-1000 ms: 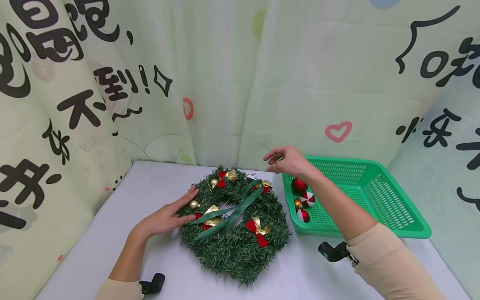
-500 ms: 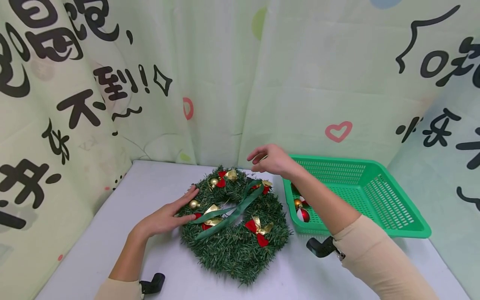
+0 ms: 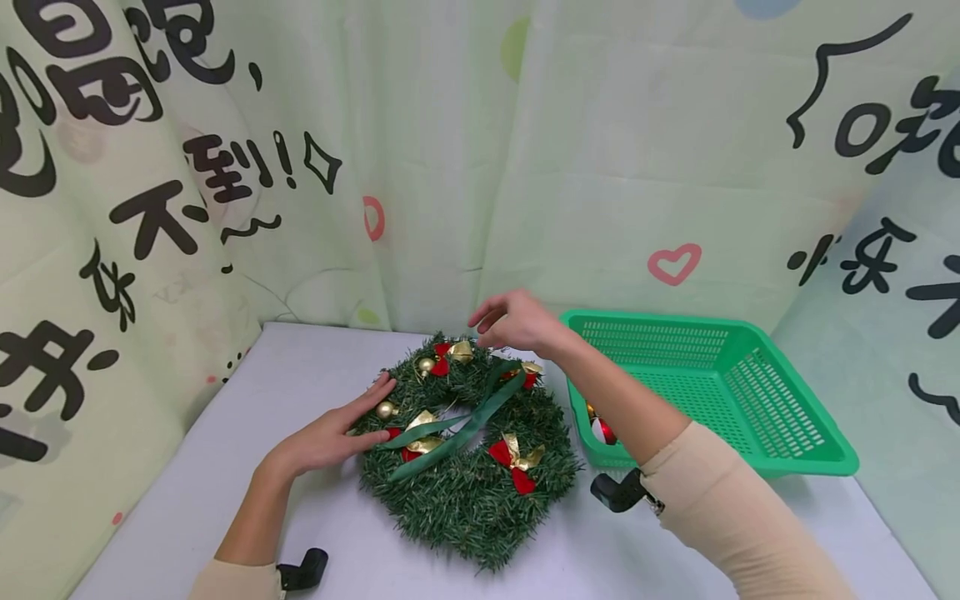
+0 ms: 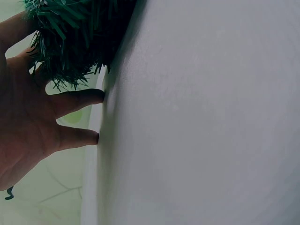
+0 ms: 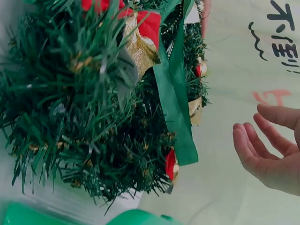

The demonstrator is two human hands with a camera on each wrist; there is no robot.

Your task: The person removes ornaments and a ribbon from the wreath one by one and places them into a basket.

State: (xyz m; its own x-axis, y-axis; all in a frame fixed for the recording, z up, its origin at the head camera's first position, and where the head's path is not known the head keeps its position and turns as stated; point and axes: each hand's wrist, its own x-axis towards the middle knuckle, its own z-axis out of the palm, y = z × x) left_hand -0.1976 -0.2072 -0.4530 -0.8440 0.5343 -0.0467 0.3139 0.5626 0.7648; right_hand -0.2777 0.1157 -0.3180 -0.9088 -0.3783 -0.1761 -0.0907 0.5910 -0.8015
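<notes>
A green wreath [image 3: 472,508] with red and gold bows, gold balls and a green ribbon [image 3: 480,417] lies on the white table. My left hand [image 3: 330,437] rests at its left edge, fingers spread; in the left wrist view the left hand [image 4: 33,112] touches the wreath's needles [image 4: 70,42]. Above the wreath's back edge hovers my right hand [image 3: 521,323], fingers loosely bent. The right wrist view has that right hand [image 5: 274,150] holding nothing, apart from the wreath [image 5: 93,108] and its ribbon [image 5: 180,117].
A green plastic basket [image 3: 806,417] stands right of the wreath, with a red and white ball [image 3: 603,431] at its left side, partly behind my right forearm. A pale printed curtain [image 3: 585,167] hangs behind and beside the table [image 3: 300,358].
My right hand has moved left, from beside the basket to over the wreath's back edge. The right forearm now covers more of the balls. My left hand has kept its place.
</notes>
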